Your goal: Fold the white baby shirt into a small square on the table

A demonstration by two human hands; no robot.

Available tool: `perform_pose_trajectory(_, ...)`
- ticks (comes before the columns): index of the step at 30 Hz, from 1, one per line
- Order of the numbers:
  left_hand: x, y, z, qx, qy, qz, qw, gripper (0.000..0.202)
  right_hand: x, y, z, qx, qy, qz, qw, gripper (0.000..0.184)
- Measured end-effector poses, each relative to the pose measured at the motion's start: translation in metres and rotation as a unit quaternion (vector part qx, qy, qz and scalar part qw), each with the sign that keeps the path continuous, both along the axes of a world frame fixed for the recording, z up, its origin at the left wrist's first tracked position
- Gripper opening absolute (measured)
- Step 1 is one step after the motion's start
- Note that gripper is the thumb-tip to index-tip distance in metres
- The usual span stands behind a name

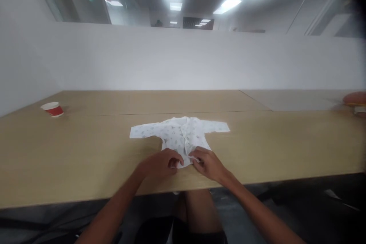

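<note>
A small white baby shirt [174, 133] with a faint scattered print lies spread on the table, its sleeves stretched out to both sides and its neck toward the wall. Its front opening runs down the middle. At the lower hem, my left hand [162, 163] curls its fingers around the cloth near the centre. My right hand [209, 164] pinches the edge of the right front panel between thumb and fingers, lifting it slightly. Both hands cover parts of the lower corners.
The wooden table [85, 160] reaches back to a white wall [183, 57] with glass above it. A red and white paper cup [54, 109] stands at the far left. An orange-pink object [354, 98] is cut off at the right edge. My legs are below the table's front edge.
</note>
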State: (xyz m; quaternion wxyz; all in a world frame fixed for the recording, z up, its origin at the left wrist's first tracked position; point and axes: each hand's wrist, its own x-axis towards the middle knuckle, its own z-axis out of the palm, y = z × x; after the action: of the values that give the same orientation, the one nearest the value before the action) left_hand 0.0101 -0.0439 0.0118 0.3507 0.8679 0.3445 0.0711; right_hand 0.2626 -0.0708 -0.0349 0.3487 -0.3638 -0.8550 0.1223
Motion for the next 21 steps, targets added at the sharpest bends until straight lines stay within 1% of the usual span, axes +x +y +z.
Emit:
perform_pose_trajectory(2, -0.004, 0.008, 0.014, -0.073, -0.004, -0.044, 0.996, 0.035, -0.002, -0.01, -0.001, -0.017, -0.032, 0.052, 0.998, 0.02)
perform_pose_trajectory(3, -0.006, 0.016, 0.021, -0.094, -0.009, -0.055, 0.994, 0.035, -0.001, -0.013, -0.001, -0.027, -0.029, 0.072, 0.997, 0.018)
perform_pose_trajectory(4, -0.009, 0.025, 0.028, -0.098, -0.018, -0.052, 0.994, 0.034, 0.001, -0.012, 0.001, -0.033, -0.013, 0.081, 0.996, 0.016)
perform_pose_trajectory(5, -0.01, 0.036, 0.033, -0.085, -0.032, -0.035, 0.995, 0.033, 0.004, -0.008, 0.003, -0.035, 0.013, 0.081, 0.996, 0.014)
perform_pose_trajectory(7, -0.007, 0.063, 0.036, -0.017, -0.056, 0.024, 0.998, 0.03, 0.013, 0.017, 0.009, -0.019, 0.071, 0.045, 0.996, 0.012)
perform_pose_trajectory(8, -0.002, 0.077, 0.033, 0.028, -0.059, 0.057, 0.996, 0.03, 0.018, 0.035, 0.011, -0.002, 0.09, 0.018, 0.996, 0.013)
perform_pose_trajectory(9, 0.005, 0.091, 0.027, 0.07, -0.054, 0.082, 0.993, 0.03, 0.022, 0.058, 0.012, 0.013, 0.103, -0.02, 0.994, 0.015)
perform_pose_trajectory(11, 0.022, 0.113, 0.008, 0.144, -0.028, 0.123, 0.982, 0.032, 0.027, 0.106, 0.007, 0.013, 0.107, -0.107, 0.988, 0.021)
perform_pose_trajectory(13, 0.041, 0.127, -0.014, 0.177, -0.006, 0.148, 0.973, 0.035, 0.028, 0.148, -0.005, 0.012, 0.079, -0.141, 0.987, 0.026)
perform_pose_trajectory(15, 0.056, 0.136, -0.035, 0.198, 0.012, 0.181, 0.963, 0.035, 0.028, 0.177, -0.023, 0.017, 0.065, -0.151, 0.986, 0.036)
perform_pose_trajectory(17, 0.064, 0.141, -0.048, 0.213, 0.031, 0.217, 0.952, 0.034, 0.031, 0.189, -0.04, 0.012, 0.031, -0.151, 0.988, 0.053)
perform_pose_trajectory(18, 0.066, 0.144, -0.052, 0.217, 0.04, 0.234, 0.947, 0.033, 0.034, 0.19, -0.047, 0.006, -0.002, -0.151, 0.989, 0.063)
perform_pose_trajectory(19, 0.067, 0.147, -0.054, 0.217, 0.049, 0.248, 0.943, 0.03, 0.039, 0.188, -0.052, 0.0, -0.041, -0.15, 0.988, 0.07)
perform_pose_trajectory(21, 0.066, 0.156, -0.053, 0.208, 0.067, 0.263, 0.94, 0.023, 0.05, 0.182, -0.055, -0.01, -0.12, -0.146, 0.982, 0.078)
